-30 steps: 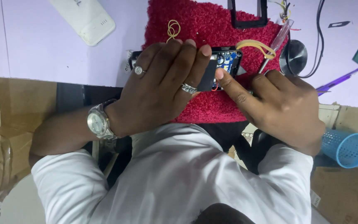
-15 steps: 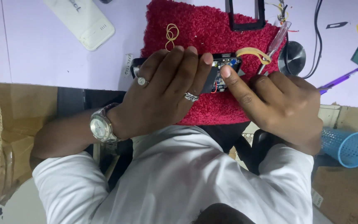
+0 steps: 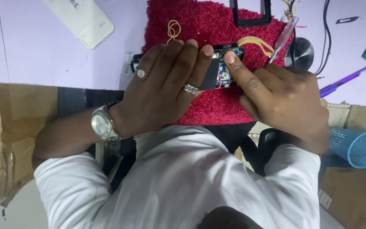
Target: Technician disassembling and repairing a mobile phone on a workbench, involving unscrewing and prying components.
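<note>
Fingers of left hand point(image 3: 162, 89) spread flat, clamped over opened phone point(image 3: 222, 68), pinning it to red fuzzy mat point(image 3: 217, 23). Right hand point(image 3: 284, 101): thumb tip pressed on exposed circuit board, other fingers curled, grip on anything not discernible. Since a second ago: thumb slid upward along board, left hand barely shifted. Screwdriver point(image 3: 281, 39), yellow rubber bands point(image 3: 173, 30) lying untouched.

White phone point(image 3: 81, 19), yellow rubber bands point(image 3: 173, 29), blue mesh cup point(image 3: 356, 146), purple pen point(image 3: 346, 79)
</note>
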